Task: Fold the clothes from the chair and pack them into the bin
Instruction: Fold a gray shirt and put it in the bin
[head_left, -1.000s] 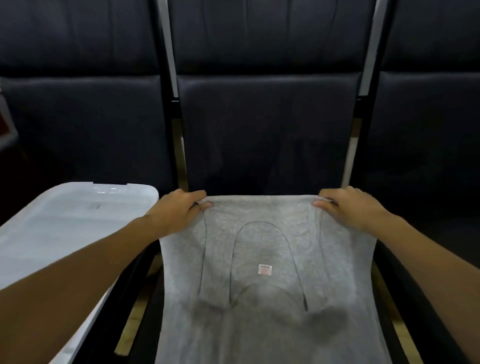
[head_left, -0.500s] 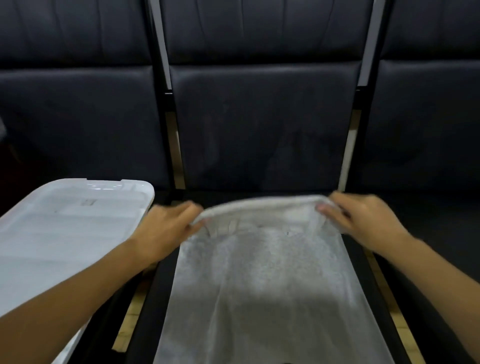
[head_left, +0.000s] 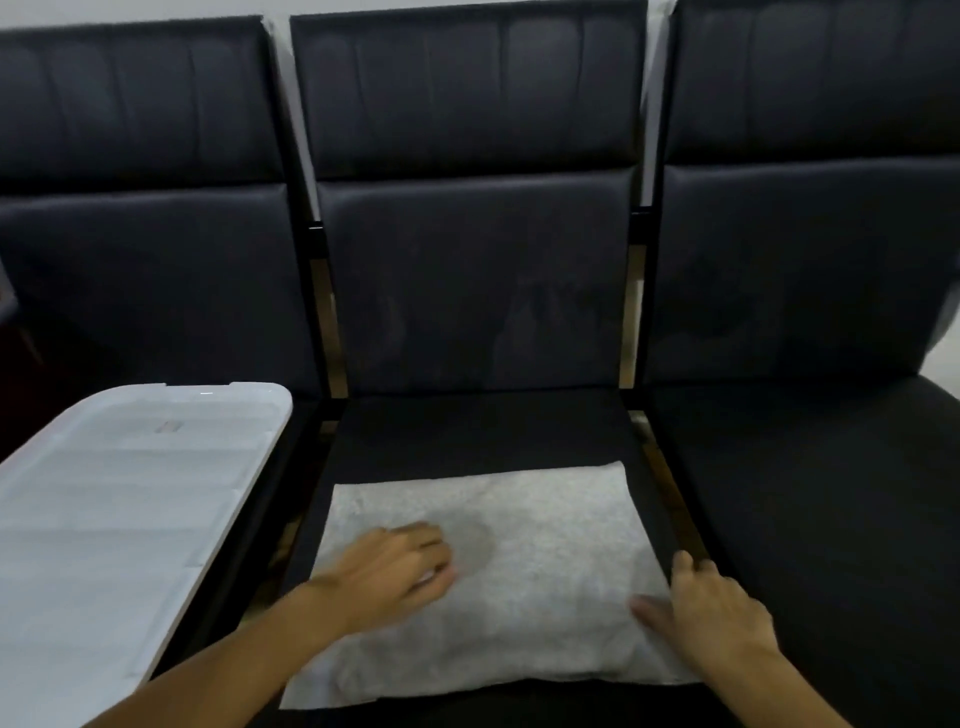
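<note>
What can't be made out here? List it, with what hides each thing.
Head view only:
- Bin: its white lid covers the inside, and the left edge cuts it off.
- Grey garment: folded over, so its inner layers and type are hidden; the near edge runs under both forearms.
- Left hand: motion blur smears the fingers.
- Right hand: fingertips blurred at the garment's right edge; whether they pinch is unclear.

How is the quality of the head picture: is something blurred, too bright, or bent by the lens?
Head view: the left hand is smeared by motion blur, the right hand slightly; the white bin lid is nearly washed out; the grey garment looks soft and grainy; the chair backs bow from wide-angle distortion.
</note>
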